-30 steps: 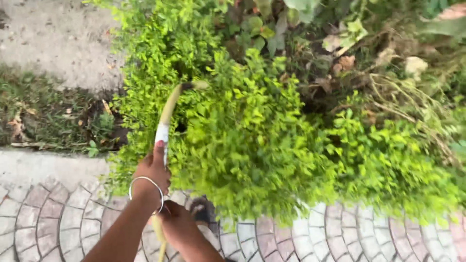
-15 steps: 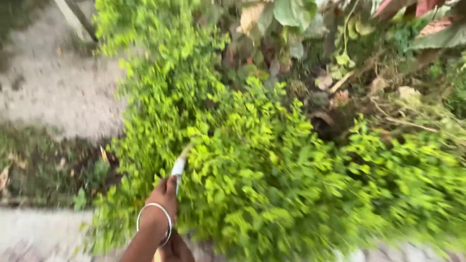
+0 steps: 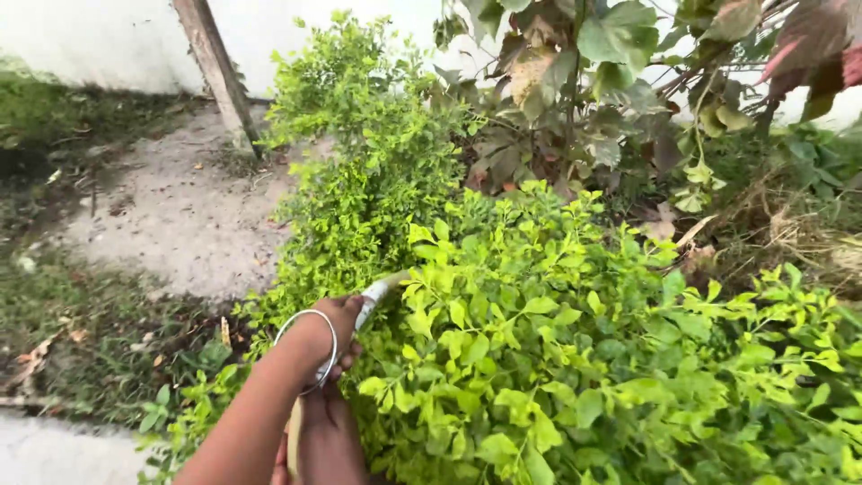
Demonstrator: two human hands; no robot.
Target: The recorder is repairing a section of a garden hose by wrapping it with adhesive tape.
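My left hand [image 3: 334, 330], with a silver bangle on the wrist, is closed round a long, thin tool [image 3: 379, 289] that has a white-wrapped section and a pale yellowish shaft. The tool's far end is buried in the leaves of a bright green hedge [image 3: 575, 359] and cannot be seen. My right hand [image 3: 328, 436] grips the tool's lower end just behind the left hand, at the bottom edge of the view. Both hands are pressed against the hedge's left side.
A taller part of the shrub [image 3: 359, 153] rises behind the hands. Left of it lie bare sandy ground [image 3: 180, 216], patchy grass [image 3: 99, 341] and a leaning wooden post [image 3: 218, 72] before a white wall. Broad-leaved plants [image 3: 611, 81] and dry stalks stand at the right.
The view has lifted from the paved path to the hedge and the wall. The tool, which stood clear above the leaves, has swung down and right into the hedge, both hands still on it.
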